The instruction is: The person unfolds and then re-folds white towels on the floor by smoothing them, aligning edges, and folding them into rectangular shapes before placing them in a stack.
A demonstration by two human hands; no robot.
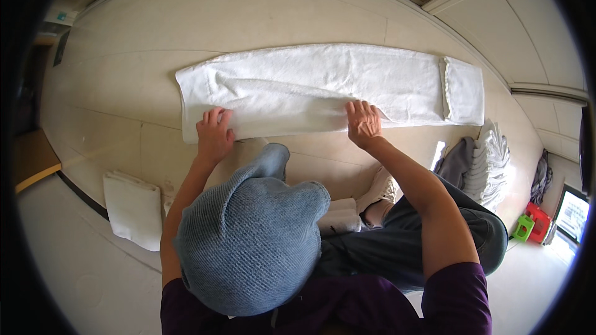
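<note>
A long white towel (298, 74) lies lengthwise on the tiled floor, its right end folded over into a short flap and its near left part wrinkled. On the towel's near left part rests my left hand (215, 132), fingers curled onto the cloth. My right hand (364, 121) is at the near edge right of the middle, with bent fingers bunching the cloth; whether it pinches the fabric is hard to tell. A denim-covered knee (251, 237) rises between my arms.
At lower left lies a folded white towel (132, 211). A stack of folded white cloths (489, 167) stands at right beside a grey cloth (456, 163). Farther right are red (539, 223) and green (523, 228) plastic items. Cabinet doors (507, 28) border the far right, and a rolled white towel (340, 216) lies near my shoe.
</note>
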